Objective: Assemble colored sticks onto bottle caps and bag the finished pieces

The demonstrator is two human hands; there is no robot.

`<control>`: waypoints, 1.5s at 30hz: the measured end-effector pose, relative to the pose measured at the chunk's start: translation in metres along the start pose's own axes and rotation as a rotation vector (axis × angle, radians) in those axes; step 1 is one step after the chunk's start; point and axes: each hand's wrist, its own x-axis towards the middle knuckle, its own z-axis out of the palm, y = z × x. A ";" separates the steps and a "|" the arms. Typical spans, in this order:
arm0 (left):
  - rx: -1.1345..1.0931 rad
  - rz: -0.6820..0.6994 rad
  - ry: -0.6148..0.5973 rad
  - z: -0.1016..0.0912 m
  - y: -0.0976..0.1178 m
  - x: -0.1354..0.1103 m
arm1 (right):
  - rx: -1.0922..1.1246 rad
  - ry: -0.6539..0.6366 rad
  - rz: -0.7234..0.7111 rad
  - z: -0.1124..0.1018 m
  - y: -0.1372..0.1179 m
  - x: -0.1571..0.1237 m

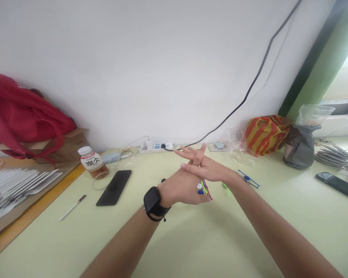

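Note:
My two hands meet crossed above the pale green table (208, 239). My left hand (184, 187), with a black watch (153, 203) on its wrist, reaches in from the lower left, one finger stretched up. My right hand (207, 168) lies across it from the right, fingers straight, spread and pointing left. Both look open. A small bundle of coloured sticks (205, 188), yellow, red and blue, shows just under the hands; whether a hand holds it I cannot tell. A blue stick piece (248, 178) lies on the table to the right.
On the left are a black phone (114, 187), a white pen (72, 207), a drink bottle (91, 162), stacked white sheets (14, 189) and a red bag (23, 116). At the wall sits a power strip (156, 146). To the right are a striped bag (263, 134), a grey wrapped bag (300, 148) and another phone (338, 185).

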 end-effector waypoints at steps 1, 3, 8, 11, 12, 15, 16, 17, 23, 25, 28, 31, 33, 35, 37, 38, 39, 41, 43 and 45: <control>-0.002 0.001 -0.018 -0.001 -0.001 0.000 | -0.012 -0.001 -0.014 0.001 0.000 0.000; -0.004 0.004 -0.043 -0.001 -0.003 -0.001 | -0.023 0.017 -0.025 0.004 0.000 0.000; 0.020 0.019 0.015 -0.005 -0.002 0.002 | 0.050 0.118 -0.026 0.004 -0.003 0.001; 0.086 0.042 0.106 -0.012 0.003 0.005 | 0.129 0.316 0.033 -0.006 0.001 0.003; 0.116 0.049 0.135 -0.015 0.005 0.005 | 0.167 0.405 0.061 -0.010 0.002 0.002; 0.166 0.098 0.184 -0.018 0.011 0.007 | 0.296 0.506 0.131 -0.025 0.005 -0.003; 0.172 0.124 0.188 -0.018 0.012 0.008 | 0.321 0.445 0.147 -0.029 0.005 -0.006; 0.174 0.151 0.186 -0.016 0.014 0.009 | 0.328 0.340 0.158 -0.032 0.003 -0.008; 0.158 0.155 0.091 -0.006 0.019 0.011 | 0.205 0.042 0.168 -0.032 -0.012 -0.016; 0.168 0.132 0.060 -0.004 0.020 0.010 | 0.152 0.046 0.172 -0.029 -0.015 -0.015; 0.195 0.100 0.033 0.003 0.020 0.008 | 0.104 -0.025 0.154 -0.024 -0.018 -0.015; 0.154 0.050 -0.001 0.010 0.019 0.004 | 0.040 -0.097 0.115 -0.019 -0.018 -0.014; 0.100 0.031 -0.048 0.012 0.019 0.002 | -0.019 -0.093 0.094 -0.015 -0.017 -0.012; 0.051 0.024 -0.093 0.010 0.018 0.000 | -0.058 -0.072 0.083 -0.013 -0.016 -0.011; 0.009 0.019 -0.127 0.007 0.018 -0.002 | -0.061 -0.080 0.077 -0.011 -0.015 -0.010; -0.011 0.019 -0.141 0.006 0.017 -0.003 | -0.059 -0.088 0.073 -0.010 -0.015 -0.010; -0.028 0.020 -0.152 0.004 0.016 -0.003 | -0.057 -0.094 0.067 -0.010 -0.015 -0.010; -0.050 0.028 -0.159 0.003 0.015 -0.005 | -0.047 -0.099 0.052 -0.008 -0.015 -0.009; -0.047 0.037 -0.139 0.003 0.014 -0.005 | -0.020 -0.088 0.031 -0.008 -0.016 -0.009; -0.013 0.048 -0.101 0.001 0.015 -0.005 | 0.016 -0.074 0.026 -0.008 -0.017 -0.009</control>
